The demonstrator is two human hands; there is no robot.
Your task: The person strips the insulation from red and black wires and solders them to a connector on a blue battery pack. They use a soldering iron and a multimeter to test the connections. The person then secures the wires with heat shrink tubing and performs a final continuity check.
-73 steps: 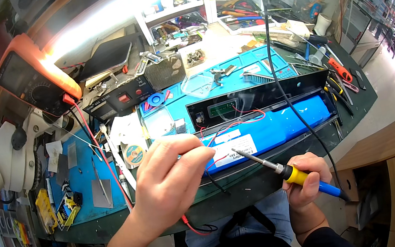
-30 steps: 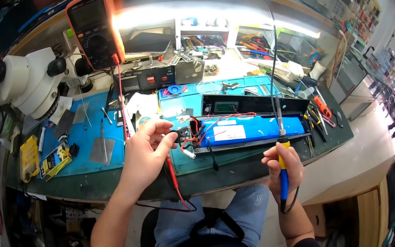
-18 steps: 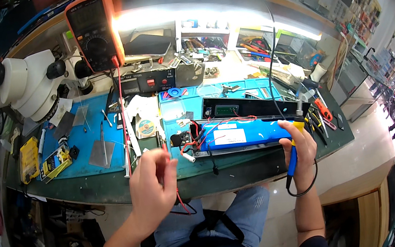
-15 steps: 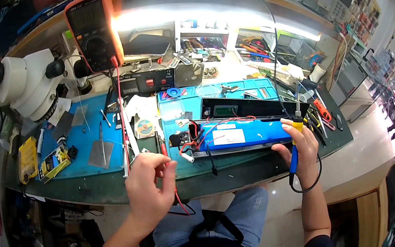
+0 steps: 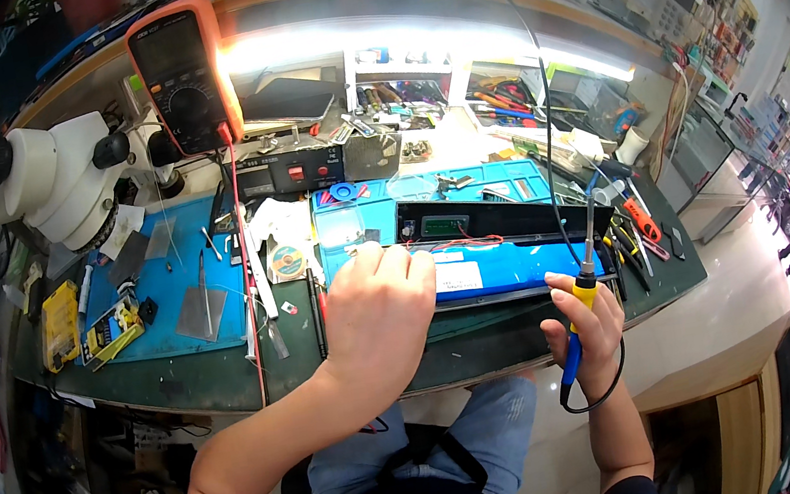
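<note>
Fingers (image 5: 558, 283) of the right hand hold the iron (image 5: 584, 289); the left hand (image 5: 379, 315) screens the battery's (image 5: 519, 265) left end, grip hidden. Near the bench's (image 5: 481, 354) front edge, the case (image 5: 517, 220) is already open, battery still inside.

I see a dark green bench (image 5: 475, 347) carrying two blue mats (image 5: 164, 295). An open black case (image 5: 518, 222) lies near its front edge; a yellow box (image 5: 61, 324) sits far left, pliers (image 5: 630, 244) and a red tool (image 5: 642, 218) right.

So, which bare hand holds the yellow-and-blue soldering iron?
The right hand, gripping the soldering iron. No tool shows in the left hand, which hides the left end of the long blue battery pack.
</note>
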